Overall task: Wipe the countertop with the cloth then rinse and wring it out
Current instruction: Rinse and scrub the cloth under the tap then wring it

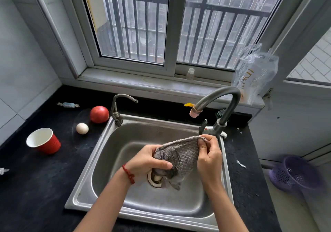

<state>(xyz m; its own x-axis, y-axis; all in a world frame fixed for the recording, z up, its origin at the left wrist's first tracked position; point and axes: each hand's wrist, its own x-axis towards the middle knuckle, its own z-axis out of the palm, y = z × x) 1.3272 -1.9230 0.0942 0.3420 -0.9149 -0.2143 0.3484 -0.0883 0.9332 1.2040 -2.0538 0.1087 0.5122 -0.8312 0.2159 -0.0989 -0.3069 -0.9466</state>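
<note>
Beneath both hands lies the stainless steel sink (pixel 111 160), set in the black countertop (pixel 44 178). Above the right hand arches the large tap (pixel 223 97). Between the hands hangs the grey woven cloth (pixel 180 156), over the basin. The left hand (pixel 146 162) grips its bunched lower part; the right hand (pixel 209 158) pinches its upper edge. Well left of the left hand sit a red paper cup (pixel 44 141), a tomato (pixel 99 114) and an egg (pixel 82 128).

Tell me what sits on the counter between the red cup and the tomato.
In the head view, a white egg lies on the black countertop between the red cup and the tomato, touching neither.
</note>
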